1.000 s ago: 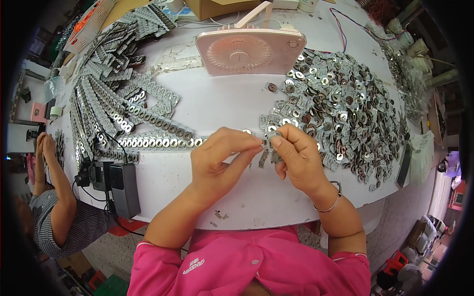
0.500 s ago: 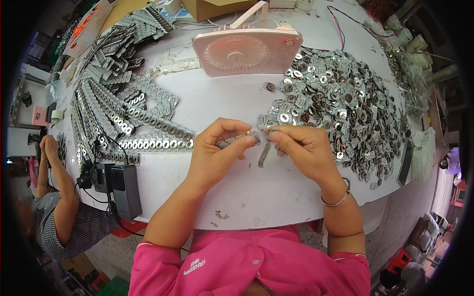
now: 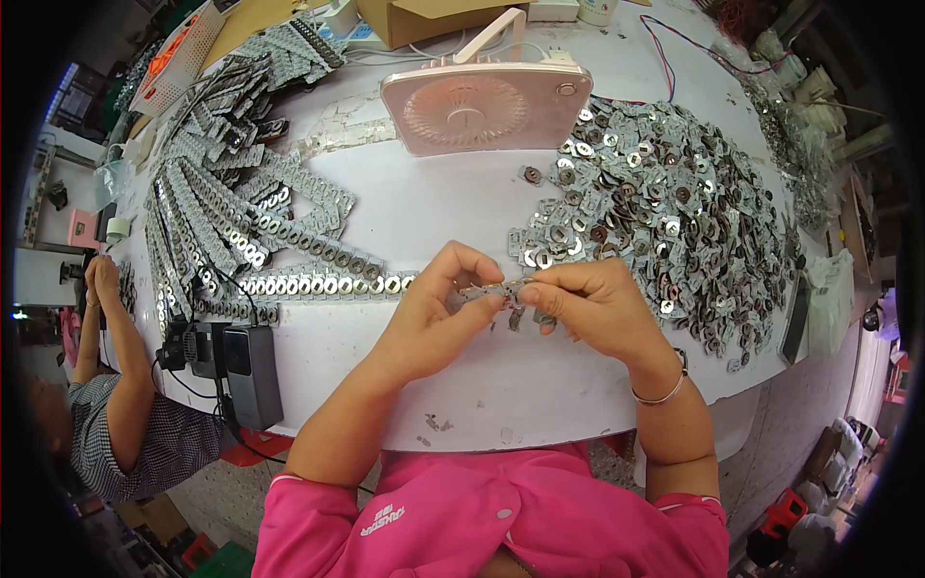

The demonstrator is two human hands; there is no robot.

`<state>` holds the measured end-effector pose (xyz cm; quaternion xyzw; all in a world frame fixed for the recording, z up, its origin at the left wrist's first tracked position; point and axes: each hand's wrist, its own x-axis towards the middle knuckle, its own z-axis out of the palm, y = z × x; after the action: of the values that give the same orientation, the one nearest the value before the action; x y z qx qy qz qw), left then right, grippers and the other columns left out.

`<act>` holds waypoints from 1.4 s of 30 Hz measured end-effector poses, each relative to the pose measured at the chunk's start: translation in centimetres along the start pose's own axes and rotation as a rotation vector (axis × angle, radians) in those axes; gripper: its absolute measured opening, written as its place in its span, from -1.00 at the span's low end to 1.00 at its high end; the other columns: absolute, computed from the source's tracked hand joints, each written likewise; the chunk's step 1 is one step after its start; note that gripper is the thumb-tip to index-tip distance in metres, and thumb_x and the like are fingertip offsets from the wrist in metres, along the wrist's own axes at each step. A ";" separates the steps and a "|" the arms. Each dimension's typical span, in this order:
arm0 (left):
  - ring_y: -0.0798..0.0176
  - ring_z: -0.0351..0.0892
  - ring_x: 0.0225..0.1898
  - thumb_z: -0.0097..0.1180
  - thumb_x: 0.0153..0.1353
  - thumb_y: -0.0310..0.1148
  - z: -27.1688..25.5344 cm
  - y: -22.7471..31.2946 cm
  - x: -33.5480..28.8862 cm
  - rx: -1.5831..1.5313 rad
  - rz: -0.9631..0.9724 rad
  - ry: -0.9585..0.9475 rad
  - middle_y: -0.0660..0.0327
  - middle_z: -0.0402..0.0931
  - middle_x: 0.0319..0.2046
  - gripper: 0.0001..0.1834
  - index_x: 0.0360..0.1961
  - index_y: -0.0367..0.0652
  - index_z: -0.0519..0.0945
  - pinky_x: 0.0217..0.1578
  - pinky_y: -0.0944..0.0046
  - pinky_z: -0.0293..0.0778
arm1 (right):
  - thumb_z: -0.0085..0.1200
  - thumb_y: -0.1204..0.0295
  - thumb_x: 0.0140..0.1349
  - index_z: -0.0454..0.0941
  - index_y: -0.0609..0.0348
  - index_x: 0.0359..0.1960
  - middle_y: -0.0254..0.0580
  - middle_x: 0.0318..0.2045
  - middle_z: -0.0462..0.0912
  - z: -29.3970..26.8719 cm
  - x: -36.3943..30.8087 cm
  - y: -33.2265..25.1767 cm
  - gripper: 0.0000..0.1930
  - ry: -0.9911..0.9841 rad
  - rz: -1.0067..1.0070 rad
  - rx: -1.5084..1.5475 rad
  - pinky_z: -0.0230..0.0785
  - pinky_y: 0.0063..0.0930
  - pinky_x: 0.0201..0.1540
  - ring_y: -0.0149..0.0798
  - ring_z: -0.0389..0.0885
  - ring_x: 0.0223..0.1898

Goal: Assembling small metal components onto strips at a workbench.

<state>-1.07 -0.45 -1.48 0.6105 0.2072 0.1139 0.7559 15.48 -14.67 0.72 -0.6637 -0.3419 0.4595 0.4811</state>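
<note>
My left hand [image 3: 431,323] is closed, its thumb and forefinger pinching a short strip of small grey metal pieces [image 3: 474,292]. From the right, the thumb and fingertips of my right hand [image 3: 602,301] pinch a small grey metal piece [image 3: 516,310] at the end of that strip. The two sets of fingertips nearly meet; fingers partly hide the joint, so I cannot tell whether the pieces are linked. Beside my right hand spreads a big heap of loose metal pieces [image 3: 665,212] with round discs. A finished-looking row of such pieces [image 3: 328,285] ends by my left hand.
Many joined strips [image 3: 207,207] fan across the left of the white table [image 3: 434,207]. A pink fan [image 3: 472,111] stands at the back. A dark power bank [image 3: 251,371] with cables sits front left. Another person's hands [image 3: 102,279] are at the far left.
My hands have come together, and the strip in my left hand now meets the piece in my right. The longer bit that hung below my right fingers is now mostly hidden.
</note>
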 end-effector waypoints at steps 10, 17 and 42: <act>0.36 0.63 -0.22 0.28 0.20 -0.57 -1.5 0.0 0.1 -0.404 -0.132 -0.137 0.18 0.61 -0.17 -0.85 -0.21 -0.29 0.60 -0.29 0.40 0.56 | 0.03 0.35 0.42 0.57 0.25 -0.21 -0.39 -0.52 0.57 1.0 -0.5 0.4 -0.80 -0.125 -0.011 0.415 0.34 -0.69 -0.60 -0.56 0.53 -0.58; 0.32 0.64 -0.26 0.28 0.12 -0.67 0.7 -0.3 0.6 0.248 0.551 0.181 0.14 0.65 -0.26 -0.77 -0.18 -0.28 0.63 -0.24 0.37 0.58 | 0.03 0.33 0.44 0.53 0.20 -0.27 -0.44 -0.58 0.50 1.6 0.1 0.4 -0.81 0.165 -0.068 0.248 0.28 -0.69 -0.62 -0.61 0.44 -0.62; 0.37 0.56 -0.12 0.19 0.28 -0.55 1.4 -1.1 0.7 0.088 0.249 0.204 0.19 0.57 -0.15 -0.80 -0.07 -0.27 0.60 -0.13 0.35 0.56 | 0.16 0.41 0.31 0.65 0.29 -0.31 -0.33 -0.59 0.62 -0.4 0.5 0.2 -0.84 0.349 -0.205 -0.318 0.31 -0.60 -0.52 -0.57 0.48 -0.59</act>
<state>0.12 -1.61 -2.48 0.6492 0.2104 0.2588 0.6836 16.04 -14.43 0.39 -0.7620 -0.3872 0.2271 0.4667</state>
